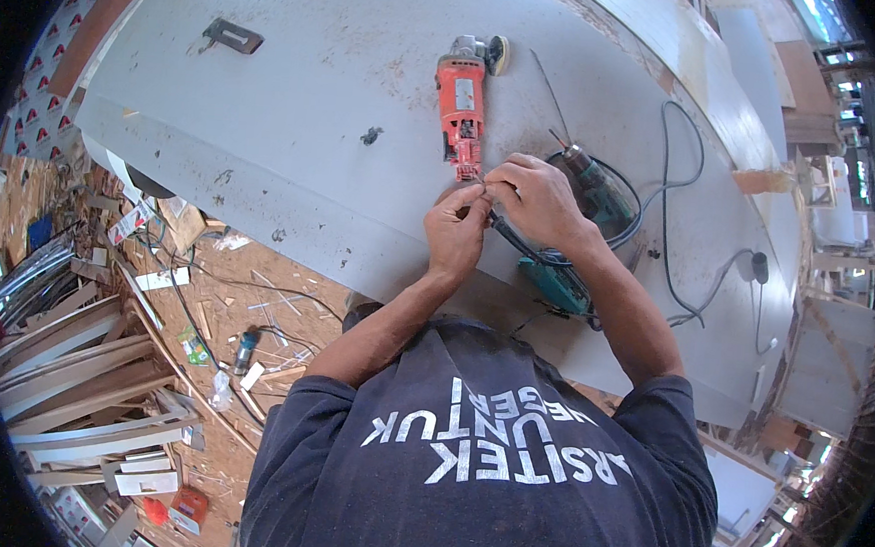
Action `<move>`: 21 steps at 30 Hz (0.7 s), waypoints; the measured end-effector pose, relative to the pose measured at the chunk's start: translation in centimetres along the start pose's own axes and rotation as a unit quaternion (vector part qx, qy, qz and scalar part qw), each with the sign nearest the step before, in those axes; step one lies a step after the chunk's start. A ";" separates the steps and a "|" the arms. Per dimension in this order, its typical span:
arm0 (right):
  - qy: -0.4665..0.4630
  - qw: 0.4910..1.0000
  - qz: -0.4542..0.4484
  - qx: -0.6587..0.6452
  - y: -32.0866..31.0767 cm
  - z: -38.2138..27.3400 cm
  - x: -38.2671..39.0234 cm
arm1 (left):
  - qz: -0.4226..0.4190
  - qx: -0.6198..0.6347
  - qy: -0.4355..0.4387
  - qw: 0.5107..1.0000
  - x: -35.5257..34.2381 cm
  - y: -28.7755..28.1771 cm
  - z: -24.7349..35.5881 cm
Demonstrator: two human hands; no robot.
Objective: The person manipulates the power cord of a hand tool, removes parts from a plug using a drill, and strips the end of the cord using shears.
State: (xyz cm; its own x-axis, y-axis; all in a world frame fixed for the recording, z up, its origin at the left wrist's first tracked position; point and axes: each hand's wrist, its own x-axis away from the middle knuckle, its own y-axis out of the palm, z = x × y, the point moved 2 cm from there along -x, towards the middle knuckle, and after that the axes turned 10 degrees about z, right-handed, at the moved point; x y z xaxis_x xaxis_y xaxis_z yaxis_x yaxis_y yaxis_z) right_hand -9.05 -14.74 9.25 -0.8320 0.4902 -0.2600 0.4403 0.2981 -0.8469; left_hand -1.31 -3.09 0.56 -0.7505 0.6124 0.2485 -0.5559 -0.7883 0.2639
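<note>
A red angle grinder point(460, 99) lies on the grey tabletop point(297, 115), its disc end pointing away from me. Its rear housing is off, so the inner parts show. At that near end my left hand point(457, 237) and my right hand point(542, 202) meet, both closed, fingertips pinched together. The small piece between them is mostly covered by the fingers. A black power cord point(512, 238) comes out beneath my right hand and runs to the right. Just beyond that hand lies a dark green drill point(601, 191) with a bit in its chuck.
A teal tool point(555, 284) sits under my right forearm. Black cable point(668, 187) loops over the table's right side. A slotted metal plate point(236, 37) lies at far left. Wood strips point(101, 373), offcuts and a blue power tool point(246, 350) cover the floor at left.
</note>
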 end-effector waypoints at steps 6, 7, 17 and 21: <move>0.037 0.997 0.005 -0.065 0.6 0.1 0.0 | -0.006 -0.003 0.014 1.000 -0.3 -0.1 -0.1; 0.040 0.997 0.011 -0.065 0.7 0.0 -0.1 | -0.010 -0.009 0.014 1.000 -0.4 -0.1 -0.1; 0.196 0.968 0.084 -0.129 1.8 -0.4 0.9 | -0.050 -0.163 0.239 0.956 -3.3 -0.7 2.0; 0.250 0.945 0.113 -0.176 3.1 -0.1 2.0 | -0.046 -0.161 0.282 0.945 -3.8 -0.4 2.2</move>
State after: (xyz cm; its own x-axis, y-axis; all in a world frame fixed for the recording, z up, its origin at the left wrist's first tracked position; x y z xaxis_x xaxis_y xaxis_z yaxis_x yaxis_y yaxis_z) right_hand -9.37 -12.76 6.16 -0.4791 0.8732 -0.0893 0.7456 0.3512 -0.5663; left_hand 2.58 -4.96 1.53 -0.7141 0.6218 -0.3217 -0.6403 -0.7658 -0.0589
